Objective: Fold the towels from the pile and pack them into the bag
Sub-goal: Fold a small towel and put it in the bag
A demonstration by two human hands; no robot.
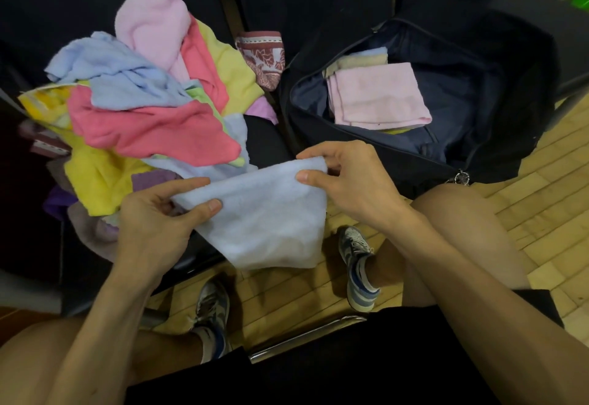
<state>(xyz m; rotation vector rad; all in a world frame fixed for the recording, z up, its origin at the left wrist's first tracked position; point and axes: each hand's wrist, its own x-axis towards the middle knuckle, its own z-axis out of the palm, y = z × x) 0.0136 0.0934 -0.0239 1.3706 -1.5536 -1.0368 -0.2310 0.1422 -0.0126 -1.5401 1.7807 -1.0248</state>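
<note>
Pale blue towel [267, 213]; pile [143, 101] — pink, coral, yellow, blue; black bag [478, 101]; folded pink towel [379, 95].

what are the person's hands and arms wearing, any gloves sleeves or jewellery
Nothing visible: the left hand and right hand are ungloved and ringless, no watch or band at either wrist. No sleeves show on the forearms. Fingernails are short.

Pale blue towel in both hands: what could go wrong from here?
The pale blue towel hangs over the wooden floor, pinched only along its top edge by the left hand and right hand; a slip might drop it by the shoes.
The towel pile spills toward the seat edge, so pulling the next one could drag others off.
The folded pink towel lies askew in the bag; careless packing may undo it.
</note>
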